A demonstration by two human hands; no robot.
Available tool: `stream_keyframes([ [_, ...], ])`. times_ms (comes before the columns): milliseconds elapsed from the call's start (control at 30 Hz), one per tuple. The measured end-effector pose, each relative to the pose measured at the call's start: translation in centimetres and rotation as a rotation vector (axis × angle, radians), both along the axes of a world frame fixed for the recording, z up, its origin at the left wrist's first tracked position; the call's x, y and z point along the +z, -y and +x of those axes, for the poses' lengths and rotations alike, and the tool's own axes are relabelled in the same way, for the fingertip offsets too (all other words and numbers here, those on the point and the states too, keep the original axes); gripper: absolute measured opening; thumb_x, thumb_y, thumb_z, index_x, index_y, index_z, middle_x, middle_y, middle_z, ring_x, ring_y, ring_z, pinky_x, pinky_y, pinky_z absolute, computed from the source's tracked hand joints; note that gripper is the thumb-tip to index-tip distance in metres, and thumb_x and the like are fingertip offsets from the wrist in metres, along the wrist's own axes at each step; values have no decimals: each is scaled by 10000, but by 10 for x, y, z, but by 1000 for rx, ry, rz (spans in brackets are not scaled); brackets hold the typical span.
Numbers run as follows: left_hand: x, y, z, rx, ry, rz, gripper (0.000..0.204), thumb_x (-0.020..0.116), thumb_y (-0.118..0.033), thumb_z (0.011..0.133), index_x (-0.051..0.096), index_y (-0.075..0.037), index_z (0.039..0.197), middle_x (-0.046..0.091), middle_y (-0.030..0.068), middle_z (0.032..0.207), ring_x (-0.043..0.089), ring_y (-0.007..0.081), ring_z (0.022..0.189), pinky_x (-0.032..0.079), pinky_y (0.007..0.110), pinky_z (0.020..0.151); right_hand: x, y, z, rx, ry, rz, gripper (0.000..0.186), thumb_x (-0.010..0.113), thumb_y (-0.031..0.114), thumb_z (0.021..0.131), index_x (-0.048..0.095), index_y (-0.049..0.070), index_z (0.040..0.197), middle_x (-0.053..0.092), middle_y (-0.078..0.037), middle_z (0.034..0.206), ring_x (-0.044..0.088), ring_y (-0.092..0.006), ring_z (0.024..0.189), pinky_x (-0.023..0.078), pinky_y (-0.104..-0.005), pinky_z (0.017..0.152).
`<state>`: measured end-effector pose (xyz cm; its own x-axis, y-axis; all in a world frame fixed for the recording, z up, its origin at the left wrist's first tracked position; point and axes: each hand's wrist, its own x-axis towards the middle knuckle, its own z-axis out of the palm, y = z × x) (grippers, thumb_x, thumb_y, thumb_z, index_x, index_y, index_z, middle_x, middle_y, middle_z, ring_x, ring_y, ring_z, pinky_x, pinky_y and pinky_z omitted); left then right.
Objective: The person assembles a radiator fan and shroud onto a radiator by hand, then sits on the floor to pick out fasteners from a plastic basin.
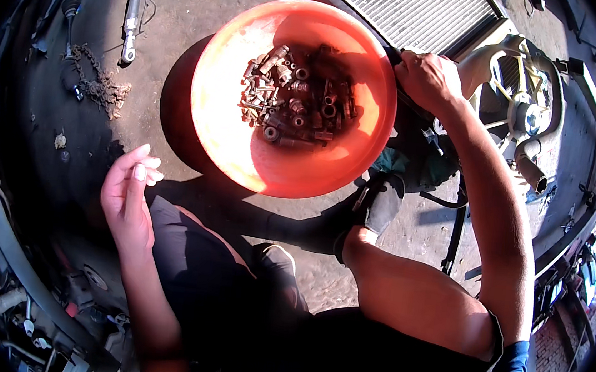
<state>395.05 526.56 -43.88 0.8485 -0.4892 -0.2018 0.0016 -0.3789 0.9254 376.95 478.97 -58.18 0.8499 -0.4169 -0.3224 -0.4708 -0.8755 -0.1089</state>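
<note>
A wide orange-red plastic basin (277, 177) stands on the ground in front of me. In its bottom lies a heap of bolts, nuts, bushings and other small metal parts (297, 103), partly in shadow. My right hand (429, 80) is closed at the basin's right rim, beside the dark edge of a radiator (408, 10). Its fingertips are partly hidden, so what it grips cannot be made out. Left of the basin my left hand (130, 195) hovers, palm turned inward, fingers loosely bent and apart, with nothing visible in it.
A shock absorber (132, 23) lies at the far left, near a rusty chain (100, 84). On the right stands a fan assembly (527, 115) with a curved pipe. A long metal rail (3, 229) and assorted parts line the left side. My shoe (384, 207) is just below the basin.
</note>
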Motion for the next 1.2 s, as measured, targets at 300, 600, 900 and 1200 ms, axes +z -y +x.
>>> stream_keyframes([
  [300,30,-48,-54,345,-835,-1077,492,511,-369,1134,567,23,1425,559,36,1008,519,130,846,436,309,779,14,47,-71,-731,1011,1254,229,563,267,1087,639,90,964,669,-38,847,676,-173,814,554,-356,845],
  [600,24,-33,-126,55,-1159,-810,538,589,-566,1045,652,-38,1129,597,77,887,581,194,752,452,325,685,60,-124,-69,-260,411,1344,140,683,77,867,556,54,922,605,-42,927,608,-154,813,498,-332,715],
  [900,15,-2,-115,78,-994,-648,608,579,-559,989,650,13,1182,621,130,944,541,204,787,429,325,706,41,-127,-20,167,275,702,216,742,153,858,605,38,979,649,-167,947,694,-413,923,574,-506,781],
  [1200,18,-8,-126,37,-865,-505,652,564,-521,986,627,96,1187,662,162,1051,624,211,931,493,323,854,-58,-172,7,349,152,571,242,530,241,1013,752,146,1003,750,-112,923,735,-352,890,588,-513,795],
])
